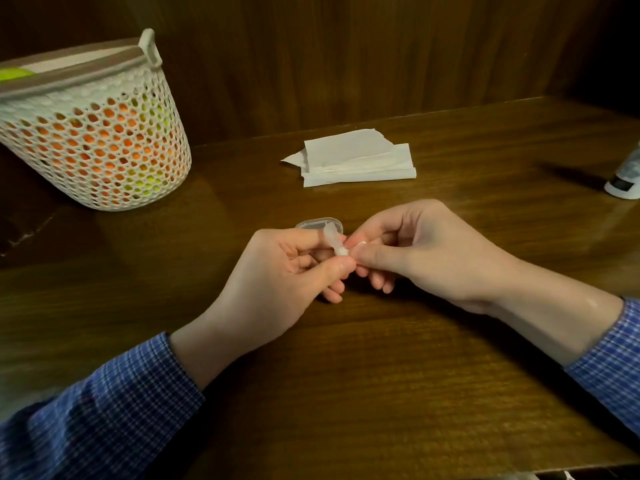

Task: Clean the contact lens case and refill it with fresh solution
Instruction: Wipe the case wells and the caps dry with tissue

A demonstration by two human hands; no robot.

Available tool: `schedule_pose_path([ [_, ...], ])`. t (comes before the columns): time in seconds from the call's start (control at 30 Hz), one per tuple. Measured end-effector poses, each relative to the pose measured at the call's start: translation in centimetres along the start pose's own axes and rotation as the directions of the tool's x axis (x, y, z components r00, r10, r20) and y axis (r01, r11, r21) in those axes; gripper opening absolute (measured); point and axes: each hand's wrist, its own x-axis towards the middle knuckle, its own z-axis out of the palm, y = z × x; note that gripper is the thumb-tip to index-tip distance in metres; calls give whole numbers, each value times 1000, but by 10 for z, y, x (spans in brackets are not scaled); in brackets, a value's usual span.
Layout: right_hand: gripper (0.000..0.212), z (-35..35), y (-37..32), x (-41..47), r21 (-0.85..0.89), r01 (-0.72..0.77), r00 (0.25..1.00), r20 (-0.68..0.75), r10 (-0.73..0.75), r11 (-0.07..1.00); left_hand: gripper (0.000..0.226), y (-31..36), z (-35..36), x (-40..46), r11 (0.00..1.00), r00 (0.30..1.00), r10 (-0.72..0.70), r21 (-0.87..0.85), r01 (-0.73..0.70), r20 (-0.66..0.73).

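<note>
Two forearms in blue checked sleeves (104, 410) enter from the lower edge, nearest the camera, and meet over the middle of the dark wooden tabletop (381, 375); the left hand (277, 271) has its fingers curled, with thumb and forefinger pinching a small translucent plastic piece (334, 242), apparently part of the contact lens case, held tilted just above the surface; the right hand (415, 251) is likewise curled, its thumb and fingertips pinching a small white scrap (360, 244), which may be tissue, pressed against the lower end of that piece; the two hands touch at the fingertips. Directly behind the left hand's knuckles, lying flat on the tabletop, is a clear oval lid or shell (318, 224), partly hidden by the fingers; whether it belongs to the case cannot be confirmed. Farther back, near the rear edge, lies a stack of folded white paper tissues (356, 161), the top sheet torn along one side; well apart from the hands. At the far left stands a white perforated basket (97, 140) with a grey rim and handle, orange and yellow-green contents visible through the holes. At the far right edge, a white bottle (625, 181) with a dark label is cut off by the frame; its contents cannot be told.
</note>
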Motion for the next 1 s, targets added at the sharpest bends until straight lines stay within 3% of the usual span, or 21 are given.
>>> schedule_pose_path([
  [0.1,12,2,-3,3,267,-158,987,49,150,951,18,2,0,-2,964,980,197,189,-187,-34],
  [0.2,13,2,-5,4,348,-188,982,72,174,918,18,1,-2,-1,944,963,267,212,-253,-36],
  [0.27,11,2,-4,3,210,-93,996,13,93,973,20,-1,-3,1,983,986,163,89,-159,-43],
  [0.33,7,2,-2,-1,-85,59,997,-39,-63,995,23,-2,-4,4,996,1000,-23,-91,23,4],
  [0.43,10,0,1,-5,-369,263,959,-2,-284,891,27,-6,-9,9,847,936,-286,-403,347,205],
  [0.57,16,-2,0,-6,-479,461,880,141,-453,747,21,-8,-21,11,684,829,-274,-507,524,488],
  [0.63,17,-2,1,-6,-489,501,859,182,-478,714,19,-7,-25,11,645,795,-258,-515,565,550],
  [0.73,13,-2,2,-6,-430,382,918,70,-391,818,16,-4,-19,11,738,862,-281,-479,475,422],
  [0.83,9,1,2,-1,-144,156,986,-43,-164,977,25,1,-8,6,941,978,-166,-275,196,129],
  [0.93,10,3,0,2,213,-60,997,-38,70,975,25,2,-2,1,998,999,34,-42,-35,-26],
  [1.0,10,3,0,3,244,-85,995,-24,94,966,25,1,0,0,995,994,97,27,-95,-48],
])
